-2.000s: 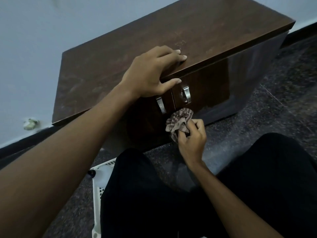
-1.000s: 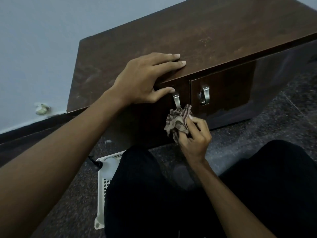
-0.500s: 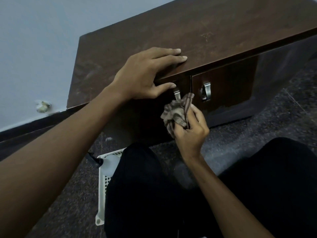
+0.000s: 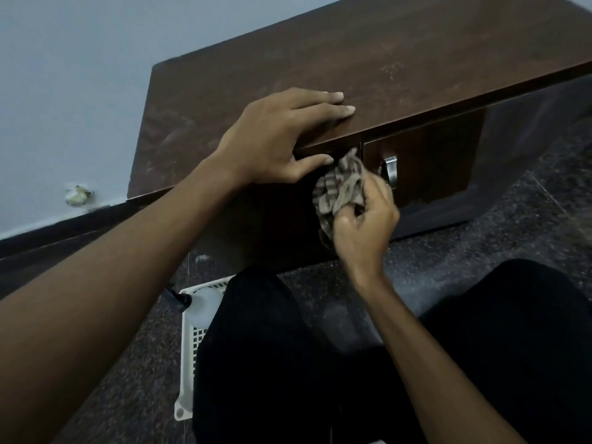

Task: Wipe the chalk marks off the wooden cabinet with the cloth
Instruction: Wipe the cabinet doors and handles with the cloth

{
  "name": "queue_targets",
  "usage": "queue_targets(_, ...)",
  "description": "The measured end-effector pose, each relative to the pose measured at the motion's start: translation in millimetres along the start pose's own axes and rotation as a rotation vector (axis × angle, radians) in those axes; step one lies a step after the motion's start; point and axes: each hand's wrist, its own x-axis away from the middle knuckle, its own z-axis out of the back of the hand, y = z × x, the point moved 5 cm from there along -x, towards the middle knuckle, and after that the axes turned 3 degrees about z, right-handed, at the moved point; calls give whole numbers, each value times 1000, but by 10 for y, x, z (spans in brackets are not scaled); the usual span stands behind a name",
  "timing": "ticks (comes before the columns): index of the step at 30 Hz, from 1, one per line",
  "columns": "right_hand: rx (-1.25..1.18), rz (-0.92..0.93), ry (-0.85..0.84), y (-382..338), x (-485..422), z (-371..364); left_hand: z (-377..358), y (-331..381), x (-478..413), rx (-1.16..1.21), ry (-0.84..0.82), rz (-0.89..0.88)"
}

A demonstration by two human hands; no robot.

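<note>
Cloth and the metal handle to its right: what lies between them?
In the head view, only fingers of the right hand, curled round the cloth, lie between it and the metal handle on the cabinet.

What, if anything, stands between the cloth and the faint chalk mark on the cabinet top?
Nothing visible does. The cloth, gripped by the right hand, is at the cabinet front; the left hand rests left of the chalk mark.
</note>
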Motion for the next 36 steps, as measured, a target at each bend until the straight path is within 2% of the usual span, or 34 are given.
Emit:
queue_targets(4, 29, 9, -46, -107, -98, 0, 11, 3, -14, 0, -7, 5)
queue_targets(7, 51, 37, 36, -96, 109, -27, 6, 3, -17, -15, -9, 3)
queue_targets(14, 2, -84, 151, 164, 297, -59, 4, 4, -7, -8, 6, 2)
queue_targets(16, 0, -106, 106, 244, 267, -61, 5, -7, -6, -12, 13, 1)
queue_targets(22, 25, -25, -101, 499, 196, -5, 7, 6, -12, -4, 23, -9)
queue_targets(29, -98, -145, -73, 274, -1, 7, -13, -2, -11, -1, 18, -4)
queue_targets(32, -48, -121, -110, 246, -4, 23, -7, 5, -12, -6, 11, -1)
queue_targets(36, 118, -108, -252, 360, 54, 31, 16, 15, -27, -4, 14, -6)
